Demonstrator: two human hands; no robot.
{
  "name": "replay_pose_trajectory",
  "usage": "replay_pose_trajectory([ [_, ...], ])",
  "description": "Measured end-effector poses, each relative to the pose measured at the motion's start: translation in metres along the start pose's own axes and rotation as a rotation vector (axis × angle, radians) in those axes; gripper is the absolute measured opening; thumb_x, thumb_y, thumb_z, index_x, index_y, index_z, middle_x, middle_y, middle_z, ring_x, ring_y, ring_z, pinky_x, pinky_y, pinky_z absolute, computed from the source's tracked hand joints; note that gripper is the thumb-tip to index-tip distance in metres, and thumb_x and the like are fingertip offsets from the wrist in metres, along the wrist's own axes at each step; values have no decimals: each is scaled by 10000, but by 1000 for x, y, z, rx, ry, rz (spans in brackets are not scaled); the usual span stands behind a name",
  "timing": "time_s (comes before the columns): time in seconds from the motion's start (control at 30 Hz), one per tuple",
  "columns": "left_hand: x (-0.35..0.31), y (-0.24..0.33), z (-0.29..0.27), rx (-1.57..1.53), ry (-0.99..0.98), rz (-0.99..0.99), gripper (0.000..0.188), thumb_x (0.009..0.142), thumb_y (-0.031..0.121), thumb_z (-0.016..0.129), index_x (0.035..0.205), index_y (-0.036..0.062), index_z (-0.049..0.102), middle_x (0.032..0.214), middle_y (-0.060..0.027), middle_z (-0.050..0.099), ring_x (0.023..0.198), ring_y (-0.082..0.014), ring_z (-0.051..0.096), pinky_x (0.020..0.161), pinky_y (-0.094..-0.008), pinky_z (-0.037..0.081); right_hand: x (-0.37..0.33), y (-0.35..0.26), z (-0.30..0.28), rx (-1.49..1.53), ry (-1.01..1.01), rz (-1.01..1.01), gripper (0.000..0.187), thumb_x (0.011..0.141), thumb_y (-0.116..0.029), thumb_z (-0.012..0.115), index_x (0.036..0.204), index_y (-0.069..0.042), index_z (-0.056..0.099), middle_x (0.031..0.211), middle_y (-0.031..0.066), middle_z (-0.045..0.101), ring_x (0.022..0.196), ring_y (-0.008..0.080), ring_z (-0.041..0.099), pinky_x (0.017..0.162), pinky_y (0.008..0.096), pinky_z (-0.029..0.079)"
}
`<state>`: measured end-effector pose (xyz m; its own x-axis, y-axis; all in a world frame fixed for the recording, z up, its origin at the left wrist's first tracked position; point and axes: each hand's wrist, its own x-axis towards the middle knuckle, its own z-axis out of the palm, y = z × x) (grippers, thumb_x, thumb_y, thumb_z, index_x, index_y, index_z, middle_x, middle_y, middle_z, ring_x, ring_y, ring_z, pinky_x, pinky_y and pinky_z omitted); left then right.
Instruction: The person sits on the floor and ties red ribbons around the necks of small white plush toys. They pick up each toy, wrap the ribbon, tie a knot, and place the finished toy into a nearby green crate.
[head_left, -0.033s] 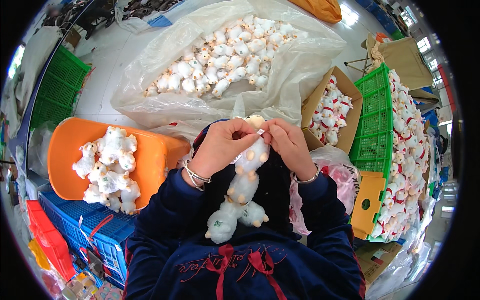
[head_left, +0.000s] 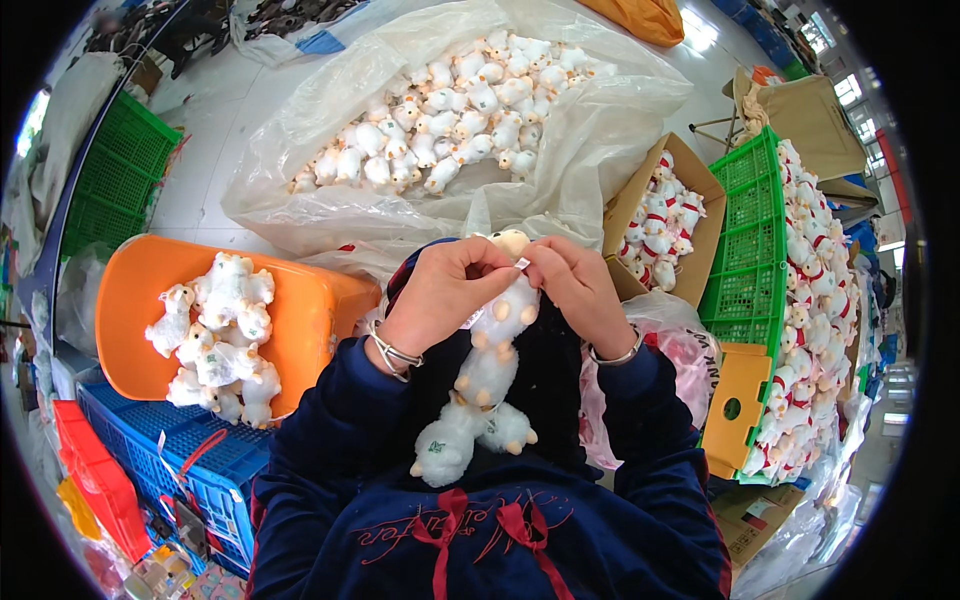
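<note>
Several fluffy white plush toys with cream feet lie in a line on my lap. At the far end is one plush toy (head_left: 515, 300), its cream snout showing between my hands. My left hand (head_left: 435, 295) pinches a small white tag (head_left: 522, 264) at this toy, thumb against forefinger. From the other side my right hand (head_left: 580, 290) is closed in a pinch at the same tag. Closer to me rest another plush toy (head_left: 485, 376) and, nearest, a plush toy with a green mark (head_left: 445, 445). My fingers hide part of the far toy.
Beyond my hands, a clear plastic sheet (head_left: 620, 110) holds a heap of white plush toys (head_left: 450, 115). An orange tub (head_left: 125, 320) with toys stands left, near a blue crate (head_left: 130, 420). On the right are a cardboard box (head_left: 690, 165) and a green crate (head_left: 745, 250), beside red-collared toys (head_left: 800, 340).
My right hand has shifted very slightly at the tag. My left hand and the plush toys look the same.
</note>
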<state>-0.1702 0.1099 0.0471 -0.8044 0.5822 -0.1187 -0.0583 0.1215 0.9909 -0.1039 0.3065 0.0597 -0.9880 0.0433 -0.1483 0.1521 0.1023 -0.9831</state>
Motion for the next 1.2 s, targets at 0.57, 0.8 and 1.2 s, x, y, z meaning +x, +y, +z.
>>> replay_pose_trajectory([
  [0.57, -3, 2, 13, 104, 38, 143, 151, 961, 104, 685, 1091, 37, 728, 809, 21, 610, 703, -49, 503, 662, -223, 440, 12, -12, -13, -233, -98, -88, 206, 1040, -164, 575, 942, 6, 638, 781, -14, 610, 715, 61, 533, 646, 246, 458],
  [0.8, 0, 1, 17, 191, 89, 229, 149, 919, 137, 711, 1038, 65, 765, 688, -19, 546, 613, -97, 459, 572, -284, 383, 10, -7, -13, -191, -81, -101, 184, 1027, -148, 586, 953, 12, 637, 795, -14, 616, 728, 59, 537, 643, 240, 456],
  [1.2, -1, -10, 23, 122, 140, 194, 137, 916, 129, 728, 1000, 21, 737, 675, -12, 524, 608, -95, 457, 570, -283, 387, 12, -15, -32, -430, -197, -161, 140, 949, -108, 672, 986, 25, 648, 807, 74, 688, 750, 118, 627, 690, 277, 506],
])
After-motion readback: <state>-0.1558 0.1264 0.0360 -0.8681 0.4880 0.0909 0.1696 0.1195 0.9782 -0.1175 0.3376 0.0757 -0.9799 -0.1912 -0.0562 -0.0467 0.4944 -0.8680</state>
